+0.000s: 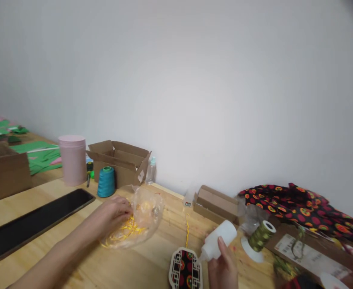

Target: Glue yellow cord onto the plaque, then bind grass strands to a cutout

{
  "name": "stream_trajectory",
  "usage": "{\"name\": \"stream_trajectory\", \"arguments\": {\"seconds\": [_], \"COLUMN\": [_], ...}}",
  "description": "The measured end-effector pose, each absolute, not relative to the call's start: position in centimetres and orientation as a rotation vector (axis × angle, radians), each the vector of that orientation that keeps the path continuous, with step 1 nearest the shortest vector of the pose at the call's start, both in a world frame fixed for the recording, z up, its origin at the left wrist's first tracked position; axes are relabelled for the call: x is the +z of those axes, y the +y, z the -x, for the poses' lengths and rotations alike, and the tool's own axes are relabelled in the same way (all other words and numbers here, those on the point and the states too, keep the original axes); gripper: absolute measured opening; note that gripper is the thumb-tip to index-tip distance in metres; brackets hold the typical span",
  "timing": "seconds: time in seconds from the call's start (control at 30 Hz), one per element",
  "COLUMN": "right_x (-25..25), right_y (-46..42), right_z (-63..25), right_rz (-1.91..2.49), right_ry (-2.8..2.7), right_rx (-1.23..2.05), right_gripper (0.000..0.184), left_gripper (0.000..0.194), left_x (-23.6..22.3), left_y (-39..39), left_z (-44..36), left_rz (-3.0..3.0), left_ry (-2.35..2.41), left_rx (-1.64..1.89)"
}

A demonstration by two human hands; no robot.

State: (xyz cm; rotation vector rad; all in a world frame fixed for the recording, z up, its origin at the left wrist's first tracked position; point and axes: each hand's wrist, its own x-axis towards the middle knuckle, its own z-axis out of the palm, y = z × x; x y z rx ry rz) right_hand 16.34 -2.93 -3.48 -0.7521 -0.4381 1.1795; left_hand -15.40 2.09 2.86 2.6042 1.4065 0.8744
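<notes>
My left hand (119,209) reaches to a clear plastic bag (152,200), its fingers pinched on the yellow cord (131,228) heaped at the bag's mouth. In my right hand (224,268) is a white squeeze bottle (221,237), tilted with its nozzle pointing down and left. The nozzle tip is close to the right edge of a flat pendant (186,268) with a pale cut-out frame and black-and-red patterned cloth; I cannot tell whether they touch. A yellow cord loop (187,230) runs up from the pendant's top along the wooden table (134,269).
On the left are a black tray (38,220), a pink canister (72,160), a teal thread cone (106,182) and an open cardboard box (122,160). To the right stand a small carton (215,204), an olive thread spool (261,237) and patterned cloth (303,208).
</notes>
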Motion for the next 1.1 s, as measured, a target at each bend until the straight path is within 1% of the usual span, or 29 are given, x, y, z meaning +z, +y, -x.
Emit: {"name": "stream_trajectory", "arguments": {"seconds": [0.13,0.27,0.43,0.6,0.67,0.83,0.93,1.1], "right_x": [-2.8,-1.9,-1.8,-1.9,-1.8,-1.7,-1.8,-1.9], "right_y": [-3.3,-3.6,-3.8,-4.1,-4.1,-4.0,-3.9,-3.8], "right_z": [-15.9,-15.4,-15.5,-15.7,-15.7,-15.4,-15.2,-15.2], "right_rz": [0.757,0.732,0.717,0.711,0.711,0.734,0.747,0.77], "right_ry": [-0.388,-0.328,-0.335,-0.289,-0.264,-0.298,-0.362,-0.381], "right_rx": [1.191,1.191,1.201,1.229,1.227,1.207,1.184,1.166], "right_gripper": [0.03,0.029,0.024,0.023,0.023,0.024,0.025,0.026], "left_gripper": [0.025,0.021,0.029,0.041,0.042,0.035,0.032,0.033], "left_x": [3.4,3.3,2.8,3.1,3.2,3.0,3.4,5.8], "left_y": [1.6,1.5,2.1,2.6,2.4,1.7,1.8,1.9], "left_z": [15.5,15.5,15.6,18.8,20.8,23.5,22.9,20.3], "left_rz": [-2.552,-2.514,-2.422,-2.235,-2.172,-2.103,-2.051,-1.94], "left_ry": [1.459,1.391,1.41,1.727,1.81,1.742,1.655,1.513], "left_rx": [0.734,0.744,0.925,1.167,1.203,1.092,1.018,0.942]}}
